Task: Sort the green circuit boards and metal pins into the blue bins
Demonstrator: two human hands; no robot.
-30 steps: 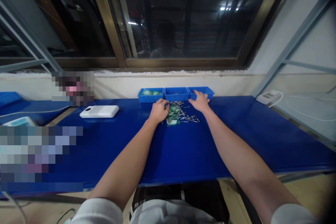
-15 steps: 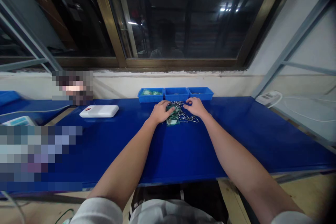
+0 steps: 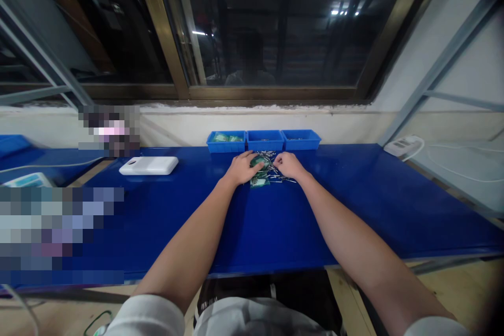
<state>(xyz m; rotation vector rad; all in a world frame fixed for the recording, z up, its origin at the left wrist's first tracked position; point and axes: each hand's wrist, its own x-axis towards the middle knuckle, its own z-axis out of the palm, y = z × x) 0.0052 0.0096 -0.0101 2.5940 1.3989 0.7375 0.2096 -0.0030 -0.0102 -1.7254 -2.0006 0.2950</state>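
Observation:
A loose pile of small, thin metal pins, perhaps rivets or screws, lies on the blue table, with small green plastic bags at its left side. My left hand rests against the bags, its fingers stretched out and its thumb spread over them. At the right of the pile, my right hand has its thumb and fingers closed in a pinch among the pins. What sits in that pinch is too small to make out.
Behind the pile stand three blue bins: the left bin with green bags, the middle bin and right bin with small metal pieces. A white box-shaped device lies left. A power strip is at the far right.
My right hand has moved slightly left and down into the pins, and its fingers have gone from apart to pinched. The left hand stays on the green bags.

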